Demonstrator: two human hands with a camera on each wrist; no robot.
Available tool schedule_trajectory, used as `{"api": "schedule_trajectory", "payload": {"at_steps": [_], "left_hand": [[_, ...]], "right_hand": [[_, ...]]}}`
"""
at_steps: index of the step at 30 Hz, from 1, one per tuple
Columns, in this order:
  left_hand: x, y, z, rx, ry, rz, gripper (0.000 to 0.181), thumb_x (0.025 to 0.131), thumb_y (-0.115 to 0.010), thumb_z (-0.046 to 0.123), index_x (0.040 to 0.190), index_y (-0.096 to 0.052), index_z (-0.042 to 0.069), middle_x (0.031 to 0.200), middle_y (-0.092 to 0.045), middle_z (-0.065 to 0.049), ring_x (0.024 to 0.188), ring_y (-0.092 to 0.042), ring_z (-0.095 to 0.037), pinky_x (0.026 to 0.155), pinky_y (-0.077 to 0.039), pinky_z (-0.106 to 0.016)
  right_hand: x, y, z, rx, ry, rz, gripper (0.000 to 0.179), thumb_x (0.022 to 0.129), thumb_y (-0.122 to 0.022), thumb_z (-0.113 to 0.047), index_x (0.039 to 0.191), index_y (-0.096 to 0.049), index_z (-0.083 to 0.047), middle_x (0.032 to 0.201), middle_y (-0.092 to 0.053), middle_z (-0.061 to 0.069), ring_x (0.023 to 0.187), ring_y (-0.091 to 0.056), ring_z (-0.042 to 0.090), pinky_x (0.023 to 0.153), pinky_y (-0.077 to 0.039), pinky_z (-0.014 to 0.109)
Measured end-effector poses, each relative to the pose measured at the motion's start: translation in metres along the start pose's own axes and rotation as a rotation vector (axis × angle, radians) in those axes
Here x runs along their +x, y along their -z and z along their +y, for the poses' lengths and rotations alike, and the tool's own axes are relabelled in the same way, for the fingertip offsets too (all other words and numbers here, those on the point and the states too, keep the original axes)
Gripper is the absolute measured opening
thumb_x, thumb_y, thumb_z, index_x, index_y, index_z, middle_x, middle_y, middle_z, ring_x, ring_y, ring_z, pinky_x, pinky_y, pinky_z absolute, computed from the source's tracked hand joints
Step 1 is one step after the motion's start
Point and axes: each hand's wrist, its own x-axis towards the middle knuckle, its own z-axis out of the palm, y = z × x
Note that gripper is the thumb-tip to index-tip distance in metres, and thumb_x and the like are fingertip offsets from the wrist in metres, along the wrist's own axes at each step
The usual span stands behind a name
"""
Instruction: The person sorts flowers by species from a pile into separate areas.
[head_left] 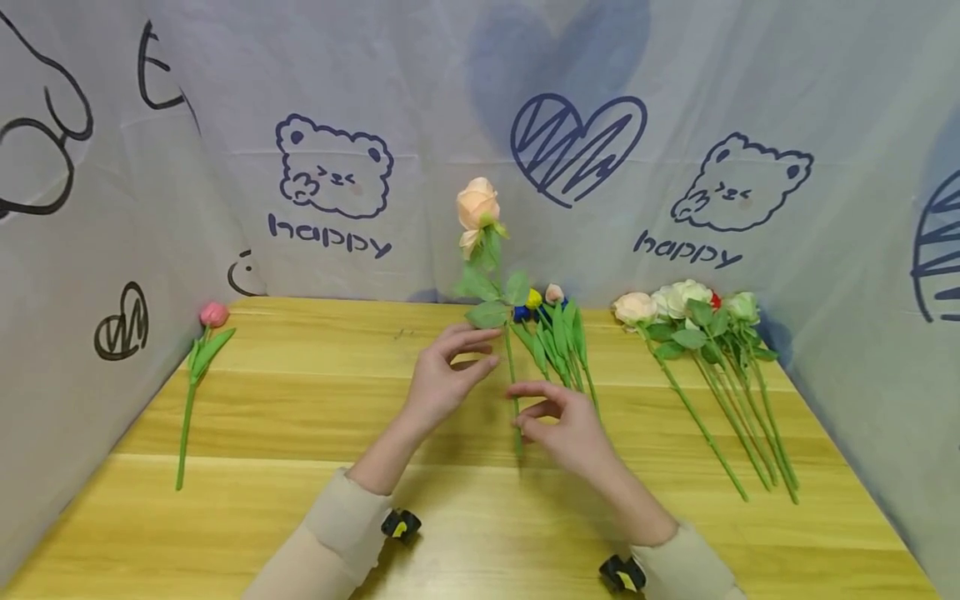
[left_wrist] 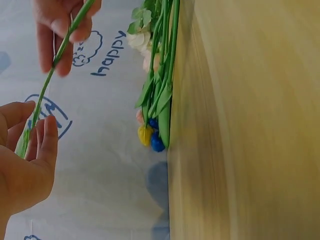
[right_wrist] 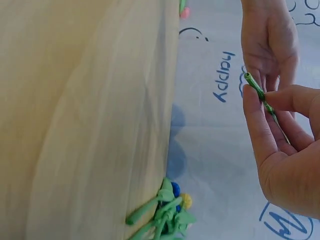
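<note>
A peach rose (head_left: pixel 478 204) with a green stem and leaves stands nearly upright above the table. My right hand (head_left: pixel 566 429) pinches the lower stem between thumb and fingers; the right wrist view shows the stem's cut end (right_wrist: pixel 248 76) sticking out past them. Higher up, just below the leaves, my left hand (head_left: pixel 450 371) is beside the stem, its thumb and fingers apart. In the left wrist view the stem (left_wrist: pixel 44 87) runs from the right hand (left_wrist: pixel 62 30) down to the left hand (left_wrist: pixel 27 170). Whether the left fingertips touch it, I cannot tell.
Behind the hands lie several tulips (head_left: pixel 558 333) with blue, yellow and pale pink heads. A bunch of pale and red roses (head_left: pixel 686 300) lies at the right. One pink tulip (head_left: pixel 213 314) lies at the far left. Drawn-on cloth (head_left: pixel 435 167) encloses the wooden table (head_left: pixel 300 417).
</note>
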Motion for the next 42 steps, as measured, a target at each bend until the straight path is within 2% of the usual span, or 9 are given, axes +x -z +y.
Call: {"api": "schedule_trajectory", "payload": {"at_steps": [7, 13, 16, 19, 24, 30, 33, 36, 42], "left_hand": [[-0.004, 0.021, 0.000, 0.083, -0.016, 0.026, 0.033, 0.091, -0.076, -0.004, 0.125, -0.074, -0.001, 0.134, -0.062, -0.015, 0.112, -0.067, -0.035, 0.093, -0.059, -0.038], [-0.007, 0.055, -0.005, 0.175, -0.012, 0.048, 0.034, 0.093, -0.075, -0.002, 0.127, -0.073, 0.002, 0.136, -0.062, -0.012, 0.113, -0.067, -0.032, 0.094, -0.059, -0.041], [-0.009, 0.074, -0.006, 0.213, 0.003, 0.060, 0.034, 0.094, -0.075, 0.000, 0.127, -0.073, 0.003, 0.136, -0.061, -0.010, 0.114, -0.066, -0.032, 0.096, -0.058, -0.041], [-0.012, 0.094, -0.006, 0.252, 0.016, 0.076, 0.034, 0.094, -0.075, 0.000, 0.128, -0.073, 0.004, 0.137, -0.061, -0.011, 0.114, -0.066, -0.032, 0.095, -0.058, -0.036], [-0.021, 0.128, -0.005, 0.351, 0.041, 0.098, 0.034, 0.096, -0.074, 0.003, 0.129, -0.072, 0.004, 0.137, -0.060, -0.011, 0.114, -0.065, -0.030, 0.091, -0.056, -0.022], [-0.034, 0.172, -0.004, 0.500, 0.053, 0.119, 0.035, 0.097, -0.074, 0.004, 0.132, -0.071, 0.003, 0.138, -0.058, -0.013, 0.113, -0.063, -0.029, 0.085, -0.050, -0.008], [-0.042, 0.194, -0.003, 0.567, 0.058, 0.131, 0.035, 0.097, -0.074, 0.006, 0.132, -0.071, 0.004, 0.137, -0.059, -0.014, 0.110, -0.062, -0.022, 0.082, -0.048, -0.005], [-0.050, 0.217, -0.004, 0.612, 0.067, 0.130, 0.035, 0.097, -0.074, 0.008, 0.132, -0.071, 0.004, 0.135, -0.060, -0.014, 0.106, -0.060, -0.009, 0.081, -0.047, -0.003], [-0.068, 0.262, -0.012, 0.690, 0.079, 0.084, 0.033, 0.097, -0.074, 0.008, 0.130, -0.071, 0.003, 0.133, -0.061, -0.015, 0.100, -0.055, 0.011, 0.077, -0.047, -0.003]], "right_hand": [[-0.009, 0.022, 0.001, -0.056, -0.039, 0.044, 0.037, 0.094, -0.070, 0.005, 0.130, -0.070, -0.005, 0.128, -0.069, 0.014, 0.095, -0.072, 0.029, 0.075, -0.063, 0.041], [-0.019, 0.049, 0.004, -0.118, -0.066, 0.074, 0.038, 0.095, -0.071, 0.002, 0.132, -0.069, -0.006, 0.124, -0.070, 0.016, 0.090, -0.071, 0.036, 0.073, -0.063, 0.045], [-0.025, 0.063, 0.007, -0.142, -0.062, 0.090, 0.038, 0.097, -0.069, 0.001, 0.134, -0.068, -0.006, 0.129, -0.068, 0.018, 0.093, -0.072, 0.033, 0.074, -0.063, 0.043], [-0.029, 0.077, 0.011, -0.150, -0.056, 0.107, 0.037, 0.098, -0.066, 0.003, 0.135, -0.067, -0.005, 0.133, -0.065, 0.019, 0.097, -0.072, 0.027, 0.076, -0.063, 0.042], [-0.037, 0.099, 0.017, -0.179, -0.063, 0.139, 0.038, 0.099, -0.065, 0.003, 0.137, -0.065, -0.002, 0.135, -0.064, 0.022, 0.096, -0.072, 0.015, 0.075, -0.064, 0.039], [-0.045, 0.125, 0.023, -0.228, -0.115, 0.164, 0.041, 0.100, -0.064, 0.002, 0.141, -0.062, -0.002, 0.139, -0.062, 0.024, 0.094, -0.072, 0.008, 0.075, -0.063, 0.034], [-0.049, 0.138, 0.027, -0.253, -0.171, 0.163, 0.043, 0.100, -0.064, 0.000, 0.143, -0.060, -0.002, 0.142, -0.060, 0.024, 0.096, -0.072, 0.008, 0.077, -0.063, 0.034], [-0.052, 0.150, 0.033, -0.273, -0.217, 0.160, 0.045, 0.101, -0.064, -0.003, 0.145, -0.058, -0.001, 0.143, -0.059, 0.024, 0.097, -0.072, 0.011, 0.077, -0.063, 0.035], [-0.058, 0.178, 0.049, -0.289, -0.272, 0.145, 0.050, 0.099, -0.066, -0.003, 0.147, -0.054, 0.003, 0.143, -0.058, 0.025, 0.093, -0.071, 0.015, 0.074, -0.063, 0.037]]}}
